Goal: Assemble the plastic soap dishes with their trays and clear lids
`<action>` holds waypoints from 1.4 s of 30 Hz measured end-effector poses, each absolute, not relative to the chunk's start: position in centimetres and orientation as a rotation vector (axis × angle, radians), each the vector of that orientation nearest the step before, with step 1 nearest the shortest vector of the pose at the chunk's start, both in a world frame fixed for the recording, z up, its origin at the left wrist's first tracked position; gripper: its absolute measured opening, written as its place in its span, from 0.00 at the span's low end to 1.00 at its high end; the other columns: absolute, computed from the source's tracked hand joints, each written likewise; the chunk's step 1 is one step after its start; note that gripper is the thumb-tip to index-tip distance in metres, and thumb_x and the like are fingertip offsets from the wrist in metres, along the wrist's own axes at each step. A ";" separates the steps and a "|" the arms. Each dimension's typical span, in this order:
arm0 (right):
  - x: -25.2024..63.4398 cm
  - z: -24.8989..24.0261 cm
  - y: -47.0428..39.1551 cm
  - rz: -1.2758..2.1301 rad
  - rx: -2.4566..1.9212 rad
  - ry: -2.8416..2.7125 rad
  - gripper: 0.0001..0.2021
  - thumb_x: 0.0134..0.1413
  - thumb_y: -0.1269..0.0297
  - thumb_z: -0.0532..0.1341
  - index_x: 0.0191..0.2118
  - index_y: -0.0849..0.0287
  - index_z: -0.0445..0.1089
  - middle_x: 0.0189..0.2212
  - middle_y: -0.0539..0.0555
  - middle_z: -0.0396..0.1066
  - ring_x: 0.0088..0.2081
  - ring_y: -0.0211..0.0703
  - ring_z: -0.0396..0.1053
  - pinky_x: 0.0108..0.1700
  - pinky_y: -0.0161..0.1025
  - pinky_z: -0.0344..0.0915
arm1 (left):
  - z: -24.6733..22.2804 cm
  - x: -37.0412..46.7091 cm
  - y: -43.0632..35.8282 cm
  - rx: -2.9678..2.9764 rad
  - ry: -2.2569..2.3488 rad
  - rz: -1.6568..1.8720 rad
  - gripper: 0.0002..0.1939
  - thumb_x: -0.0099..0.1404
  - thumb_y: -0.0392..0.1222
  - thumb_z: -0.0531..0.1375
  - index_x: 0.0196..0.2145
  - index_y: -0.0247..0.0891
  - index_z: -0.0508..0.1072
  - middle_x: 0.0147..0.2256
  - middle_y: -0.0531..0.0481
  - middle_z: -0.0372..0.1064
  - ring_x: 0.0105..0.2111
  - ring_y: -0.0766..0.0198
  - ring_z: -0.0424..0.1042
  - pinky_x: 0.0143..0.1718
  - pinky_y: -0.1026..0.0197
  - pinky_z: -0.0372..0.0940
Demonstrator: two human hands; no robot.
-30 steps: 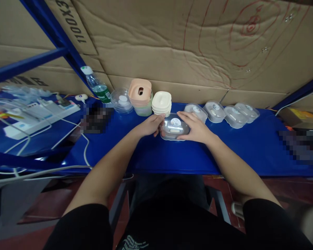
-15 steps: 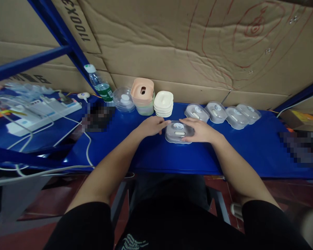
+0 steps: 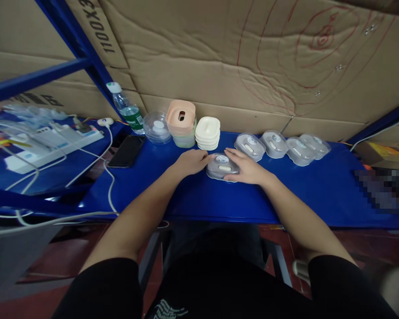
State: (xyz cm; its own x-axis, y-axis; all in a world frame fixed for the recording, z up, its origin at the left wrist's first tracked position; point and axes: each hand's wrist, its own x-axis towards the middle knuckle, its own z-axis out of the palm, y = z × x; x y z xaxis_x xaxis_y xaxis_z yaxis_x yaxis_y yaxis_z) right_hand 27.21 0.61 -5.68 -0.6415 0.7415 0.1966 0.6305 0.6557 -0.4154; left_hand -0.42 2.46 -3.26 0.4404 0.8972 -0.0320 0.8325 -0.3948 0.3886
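Note:
A clear plastic case (image 3: 223, 169) with a round printed label and a small white bar on it lies on the blue table (image 3: 193, 199), between my hands. My left hand (image 3: 191, 162) is curled against its left end, thumb at the edge; its other fingers are partly hidden. Around the right end wraps my right hand (image 3: 246, 167), fingers on the far side and thumb on the near side. Behind the case stand a stack of cream square lids (image 3: 208, 128) and a stack of tubs with a peach top (image 3: 181, 117).
Several similar clear cases (image 3: 275, 144) stand along the back right. At the back left are round clear lids (image 3: 157, 127), a water bottle (image 3: 129, 110) and a black phone (image 3: 126, 151). A power strip (image 3: 53, 148) with white cables lies farther left. Cardboard (image 3: 219, 53) walls the back.
The case has shifted slightly left, and my right hand has moved left with it. My left hand stays in nearly the same place, against the case's left end.

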 end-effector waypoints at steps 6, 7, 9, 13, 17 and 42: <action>26.0 -6.0 0.4 0.296 -1.172 -2.496 0.54 0.59 0.28 0.64 0.80 0.54 0.50 0.78 0.67 0.51 0.76 0.74 0.54 0.74 0.72 0.57 | -3.6 -0.4 2.6 2.385 1.559 0.350 0.30 0.79 0.64 0.47 0.41 0.39 0.79 0.39 0.42 0.81 0.41 0.51 0.79 0.38 0.56 0.64; 26.0 -5.9 0.3 0.283 -1.198 -2.507 0.55 0.58 0.29 0.65 0.80 0.55 0.49 0.78 0.68 0.51 0.75 0.75 0.54 0.74 0.72 0.57 | -3.5 -0.4 2.5 2.384 1.549 0.351 0.30 0.78 0.65 0.48 0.41 0.39 0.80 0.39 0.42 0.81 0.41 0.51 0.79 0.38 0.56 0.64; 26.4 -5.5 0.1 0.285 -1.232 -2.559 0.59 0.54 0.32 0.70 0.80 0.58 0.46 0.78 0.69 0.49 0.75 0.76 0.54 0.73 0.71 0.58 | -3.5 -0.3 2.4 2.388 1.520 0.350 0.30 0.78 0.65 0.48 0.41 0.40 0.80 0.38 0.43 0.81 0.41 0.51 0.79 0.38 0.56 0.64; 27.0 -5.4 0.1 0.323 -1.212 -2.644 0.63 0.51 0.40 0.75 0.81 0.60 0.40 0.79 0.70 0.46 0.76 0.77 0.52 0.74 0.69 0.58 | -3.6 -0.2 2.4 2.415 1.447 0.356 0.29 0.78 0.63 0.49 0.41 0.40 0.80 0.38 0.43 0.81 0.41 0.52 0.79 0.39 0.56 0.65; 26.8 -5.6 0.3 0.323 -1.216 -2.604 0.62 0.53 0.41 0.73 0.81 0.62 0.40 0.79 0.71 0.44 0.77 0.77 0.49 0.74 0.71 0.55 | -3.9 -0.2 2.6 2.395 1.476 0.338 0.30 0.79 0.62 0.46 0.44 0.40 0.81 0.44 0.41 0.82 0.45 0.50 0.79 0.44 0.53 0.68; 30.0 -5.4 3.2 0.010 -1.546 -2.300 0.38 0.61 0.42 0.66 0.73 0.52 0.65 0.74 0.63 0.61 0.72 0.75 0.60 0.73 0.82 0.42 | -4.1 -0.5 2.8 2.426 1.377 0.237 0.35 0.77 0.69 0.46 0.51 0.41 0.81 0.51 0.40 0.81 0.52 0.45 0.79 0.52 0.49 0.69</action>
State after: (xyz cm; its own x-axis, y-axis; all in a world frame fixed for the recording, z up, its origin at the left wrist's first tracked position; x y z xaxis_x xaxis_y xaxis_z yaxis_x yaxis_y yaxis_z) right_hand 29.98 3.20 -5.37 -0.3309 0.8960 0.2962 0.8934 0.3985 -0.2075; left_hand -0.54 2.75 -4.11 0.5161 0.8563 -0.0223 0.7993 -0.4721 0.3718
